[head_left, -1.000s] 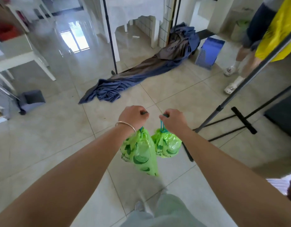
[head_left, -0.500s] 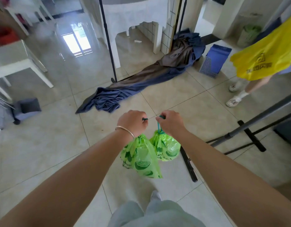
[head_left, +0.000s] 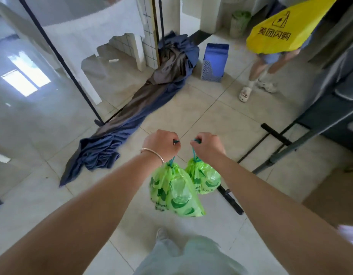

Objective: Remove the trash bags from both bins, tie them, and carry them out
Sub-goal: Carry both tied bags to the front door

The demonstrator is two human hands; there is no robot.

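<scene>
Two tied green trash bags hang in front of me above the tiled floor. My left hand (head_left: 161, 144), with a bracelet on the wrist, grips the drawstring of the larger green bag (head_left: 176, 193). My right hand (head_left: 208, 147) grips the teal drawstring of the smaller green bag (head_left: 204, 178). Both fists are held close together at the same height, and the bags touch each other side by side.
A long blue and brown cloth (head_left: 136, 118) lies across the floor ahead. Black stand legs (head_left: 277, 133) cross the floor at right. A blue perforated bin (head_left: 214, 62) and a person holding a yellow bag (head_left: 280, 30) stand ahead right. A green-lined bin (head_left: 240, 23) stands far back.
I have walked forward: the cloth, blue bin and stand legs have come closer. The person with the yellow bag has shifted in view. Both hands keep hold of the bags.
</scene>
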